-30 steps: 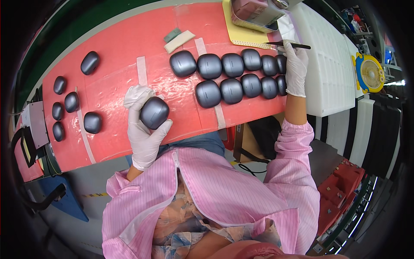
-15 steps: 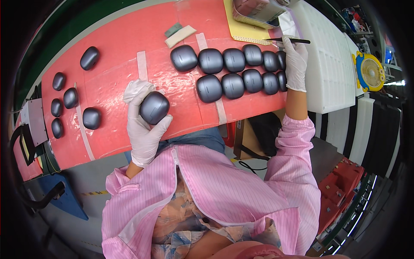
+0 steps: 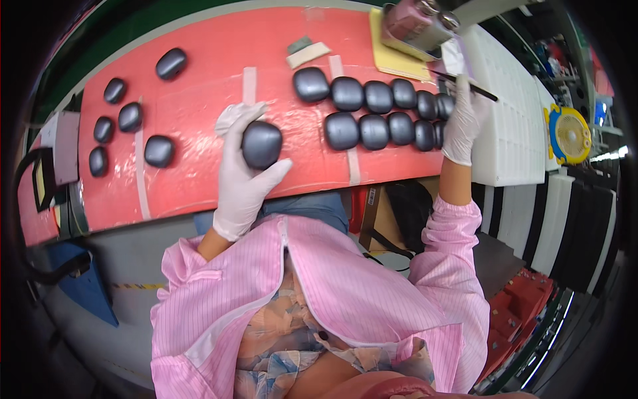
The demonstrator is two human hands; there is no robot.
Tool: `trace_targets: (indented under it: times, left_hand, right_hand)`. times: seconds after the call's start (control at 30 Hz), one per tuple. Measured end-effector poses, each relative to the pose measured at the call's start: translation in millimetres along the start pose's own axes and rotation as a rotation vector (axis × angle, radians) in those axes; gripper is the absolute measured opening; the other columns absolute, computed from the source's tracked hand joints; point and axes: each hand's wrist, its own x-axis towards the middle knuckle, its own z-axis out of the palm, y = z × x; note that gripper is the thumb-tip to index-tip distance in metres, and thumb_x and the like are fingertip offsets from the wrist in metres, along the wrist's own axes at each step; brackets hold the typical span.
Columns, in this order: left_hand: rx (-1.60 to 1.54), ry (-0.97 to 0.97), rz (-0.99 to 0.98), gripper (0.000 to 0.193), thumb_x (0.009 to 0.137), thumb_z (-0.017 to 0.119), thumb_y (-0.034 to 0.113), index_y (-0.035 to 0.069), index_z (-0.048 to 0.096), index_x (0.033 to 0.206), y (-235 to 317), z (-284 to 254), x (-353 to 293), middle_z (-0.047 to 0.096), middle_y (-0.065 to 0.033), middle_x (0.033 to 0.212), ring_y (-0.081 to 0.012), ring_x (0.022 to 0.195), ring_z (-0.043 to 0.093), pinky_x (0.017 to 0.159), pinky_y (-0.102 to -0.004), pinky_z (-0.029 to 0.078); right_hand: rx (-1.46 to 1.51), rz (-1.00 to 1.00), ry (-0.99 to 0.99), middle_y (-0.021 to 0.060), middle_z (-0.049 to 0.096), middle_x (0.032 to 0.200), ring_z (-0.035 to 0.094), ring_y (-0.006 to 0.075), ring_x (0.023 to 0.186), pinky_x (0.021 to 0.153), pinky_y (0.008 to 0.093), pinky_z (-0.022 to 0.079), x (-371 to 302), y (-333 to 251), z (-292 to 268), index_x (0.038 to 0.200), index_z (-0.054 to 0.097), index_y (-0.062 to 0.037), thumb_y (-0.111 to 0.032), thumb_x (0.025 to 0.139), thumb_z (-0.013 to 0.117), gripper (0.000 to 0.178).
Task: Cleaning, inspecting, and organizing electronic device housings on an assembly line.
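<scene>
A: Left hand?
B: Gloved left hand (image 3: 238,196), curled on a dark rounded case (image 3: 262,145). Fingers bend along its left and upper-left side; thumb sticks out below and right. Case sits in the fork between.
A: Thumb pressing?
B: Can't tell. Tip's just beside the lower-right edge.
A: White stuff?
B: White cloth (image 3: 232,119), bunched by the fingertips, upper left of the case. Gripped or not, can't tell.
A: Right hand?
B: Right hand (image 3: 464,126), gloved, fingers pinching a thin dark tool (image 3: 484,93), its point up-left near the yellow pad (image 3: 399,63).
A: Nearby?
B: Two rows of dark cases (image 3: 378,97) on the red mat (image 3: 199,166), right end close by that hand.
</scene>
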Motion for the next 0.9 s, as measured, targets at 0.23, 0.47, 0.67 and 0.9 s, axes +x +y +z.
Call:
trace_targets:
  times: [0.23, 0.47, 0.67, 0.9]
  left_hand:
    - [0.0, 0.022, 0.035, 0.075, 0.07, 0.077, -0.002, 0.004, 0.036, 0.133, 22.5, 6.2, -2.0, 0.043, -0.0079, 0.13, -0.0145, 0.112, 0.05, 0.095, -0.0285, 0.046]
    - [-0.206, 0.153, -0.015, 0.071, 0.063, 0.081, 0.004, 0.004, 0.041, 0.121, 17.7, 4.2, -11.6, 0.044, -0.0137, 0.117, -0.0229, 0.102, 0.055, 0.088, -0.0332, 0.048]
    - [-0.049, 0.155, 0.067, 0.07, 0.062, 0.08, 0.003, 0.003, 0.042, 0.121, 16.1, 0.8, -20.7, 0.045, -0.0129, 0.118, -0.0246, 0.106, 0.053, 0.091, -0.0327, 0.046]
    - [-0.047, 0.14, 0.075, 0.073, 0.066, 0.08, 0.001, 0.003, 0.039, 0.126, 20.3, -5.9, -26.1, 0.046, -0.0122, 0.122, -0.0209, 0.11, 0.053, 0.094, -0.0307, 0.047]
  right_hand:
    - [0.256, -0.142, -0.021, 0.0154, 0.065, 0.088, 0.064, 0.0195, 0.075, 0.072, 0.0291, 0.053, -121.4, -93.2, 73.0, 0.097, 0.057, 0.0034, -0.006, 0.092, 0.058, 0.011]
    - [0.406, -0.254, -0.303, 0.019, 0.065, 0.095, 0.066, 0.0233, 0.085, 0.081, 0.0337, 0.053, -163.8, -109.7, 92.1, 0.103, 0.052, 0.0012, -0.001, 0.087, 0.065, 0.021]
    - [0.348, -0.281, -0.357, 0.0193, 0.065, 0.096, 0.065, 0.0232, 0.088, 0.084, 0.0342, 0.052, -168.3, -107.0, 95.1, 0.103, 0.053, 0.0026, 0.002, 0.087, 0.064, 0.02]
    - [0.166, -0.568, -0.375, 0.0168, 0.065, 0.094, 0.064, 0.0224, 0.082, 0.075, 0.0312, 0.051, -162.6, -112.1, 94.2, 0.1, 0.057, 0.0032, 0.0, 0.083, 0.069, 0.021]
